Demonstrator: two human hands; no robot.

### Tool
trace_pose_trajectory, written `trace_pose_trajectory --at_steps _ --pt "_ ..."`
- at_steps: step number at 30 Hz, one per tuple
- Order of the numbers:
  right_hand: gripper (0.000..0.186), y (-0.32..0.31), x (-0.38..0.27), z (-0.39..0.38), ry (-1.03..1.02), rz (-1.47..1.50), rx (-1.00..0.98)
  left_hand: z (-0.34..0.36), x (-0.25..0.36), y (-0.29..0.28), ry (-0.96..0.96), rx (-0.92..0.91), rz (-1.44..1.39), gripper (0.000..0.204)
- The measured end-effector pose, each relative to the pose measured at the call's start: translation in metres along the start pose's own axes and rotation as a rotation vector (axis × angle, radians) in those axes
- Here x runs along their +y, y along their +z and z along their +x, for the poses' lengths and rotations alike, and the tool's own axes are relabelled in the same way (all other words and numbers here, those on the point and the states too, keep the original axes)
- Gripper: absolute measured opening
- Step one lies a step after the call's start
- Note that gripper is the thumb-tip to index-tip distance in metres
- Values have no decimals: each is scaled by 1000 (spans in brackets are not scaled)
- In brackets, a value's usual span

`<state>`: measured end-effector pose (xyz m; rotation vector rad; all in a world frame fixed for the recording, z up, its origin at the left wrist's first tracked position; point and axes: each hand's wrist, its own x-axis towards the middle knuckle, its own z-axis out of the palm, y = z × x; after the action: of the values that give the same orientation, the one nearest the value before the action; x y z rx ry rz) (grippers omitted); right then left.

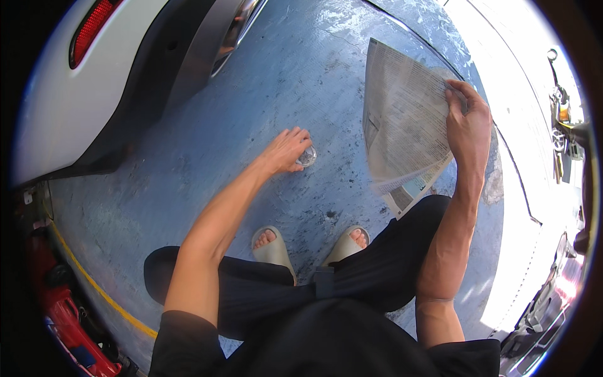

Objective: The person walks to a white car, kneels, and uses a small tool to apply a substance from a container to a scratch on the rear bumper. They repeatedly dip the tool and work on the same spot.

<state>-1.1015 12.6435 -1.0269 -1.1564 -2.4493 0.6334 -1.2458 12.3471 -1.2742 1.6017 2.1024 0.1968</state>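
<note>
My left hand [287,151] reaches out low over the blue floor, its fingers closed around a small round clear object [307,157] with a shiny rim. Whether that is a roll of tape or a small glass, I cannot tell. On the right, my right hand [467,113] pinches a printed sheet of newspaper [405,116] at its upper right edge, thumb toward the page. The sheet hangs loosely to the left of the hand, its lower corner close to my right knee. The two hands are well apart.
A white car [119,88] with a dark lower bumper stands at the upper left. My sandalled feet [275,252] are on the worn blue floor [251,113]. A yellow line [100,290] and red equipment [72,323] lie at the lower left. Bright ground borders the right.
</note>
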Motion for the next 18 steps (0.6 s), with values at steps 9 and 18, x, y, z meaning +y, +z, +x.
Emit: trace_pose_trajectory --at_steps 9,18 --pt "27 15 -8 2 -27 13 -40 1 4 13 -86 43 16 77" --pt "28 22 -7 4 -65 41 -60 5 11 11 -146 29 -7 77"
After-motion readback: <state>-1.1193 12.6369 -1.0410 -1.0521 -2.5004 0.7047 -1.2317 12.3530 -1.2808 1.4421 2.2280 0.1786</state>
